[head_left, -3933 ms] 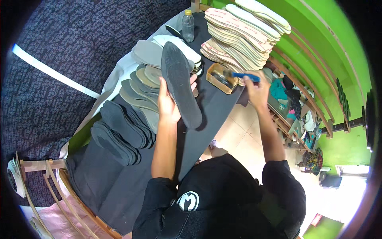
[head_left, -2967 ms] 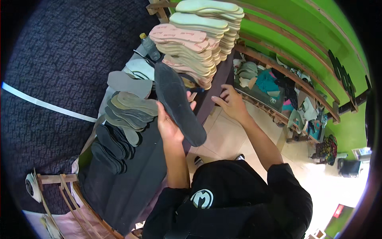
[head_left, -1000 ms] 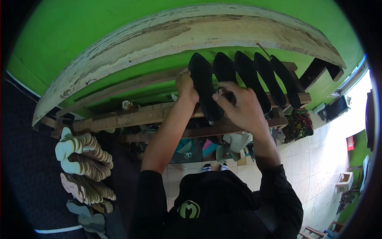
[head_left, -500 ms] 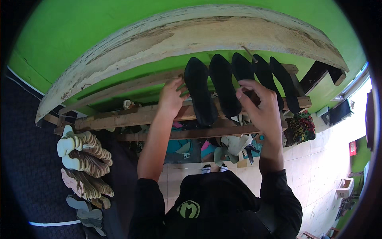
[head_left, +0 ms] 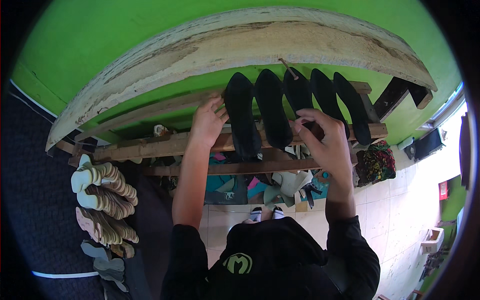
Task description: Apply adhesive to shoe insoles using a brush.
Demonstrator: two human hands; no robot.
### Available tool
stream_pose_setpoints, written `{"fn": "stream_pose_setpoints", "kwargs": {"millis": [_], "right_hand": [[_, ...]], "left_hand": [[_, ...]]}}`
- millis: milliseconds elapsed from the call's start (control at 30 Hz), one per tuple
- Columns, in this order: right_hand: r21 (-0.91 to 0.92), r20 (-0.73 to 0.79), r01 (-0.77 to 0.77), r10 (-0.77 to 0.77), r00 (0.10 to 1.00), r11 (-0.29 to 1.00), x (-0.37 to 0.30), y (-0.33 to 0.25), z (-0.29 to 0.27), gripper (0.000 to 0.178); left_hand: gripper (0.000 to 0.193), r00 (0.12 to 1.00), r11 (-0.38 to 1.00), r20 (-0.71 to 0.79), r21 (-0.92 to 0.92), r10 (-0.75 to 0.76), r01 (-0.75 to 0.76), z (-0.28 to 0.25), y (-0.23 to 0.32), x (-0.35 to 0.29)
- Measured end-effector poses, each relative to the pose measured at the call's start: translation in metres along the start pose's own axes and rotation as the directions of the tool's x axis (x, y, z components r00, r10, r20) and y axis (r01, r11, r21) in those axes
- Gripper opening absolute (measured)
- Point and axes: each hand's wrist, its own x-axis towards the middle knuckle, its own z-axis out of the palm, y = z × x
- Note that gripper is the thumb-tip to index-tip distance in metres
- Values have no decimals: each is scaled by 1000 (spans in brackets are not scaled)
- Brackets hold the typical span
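Several black shoe-shaped soles point(head_left: 240, 117) hang side by side, toes up, against a wooden slatted rack point(head_left: 175, 149). My left hand point(head_left: 209, 122) is beside the leftmost sole, its fingers apart and their tips close to the sole's left edge. Whether they touch it I cannot tell. In front of the middle sole point(head_left: 298, 90) is my right hand point(head_left: 324, 139), thumb and forefinger curled toward each other at that sole's edge. The hand covers the sole's lower part, and what the fingertips pinch is hidden.
A thick pale wooden beam point(head_left: 240, 47) crosses above, with a nail point(head_left: 288, 69) sticking out. Stacks of pale sole pieces point(head_left: 107, 182) stand at the left on dark cloth. Coloured scraps point(head_left: 222, 184) lie under the rack. A patterned cloth bundle point(head_left: 378, 160) sits at the right.
The soles now appear slightly farther left, and my left hand has shifted left with them. My right hand has moved slightly down and stays curled at the middle sole.
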Motion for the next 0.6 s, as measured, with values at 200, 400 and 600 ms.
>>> {"fn": "stream_pose_setpoints", "kwargs": {"millis": [200,400,600], "right_hand": [[16,5,-3,3,1000,1000,-5,12,-9,24],[29,10,9,-9,1000,1000,-9,18,-15,24],[51,33,19,-21,999,999,-9,19,-16,23]], "left_hand": [[47,996,984,42,167,-76,68,-15,5,-4],[47,981,972,114,192,-156,132,-31,10,4],[44,988,988,75,82,-136,130,-31,5,9]]}}
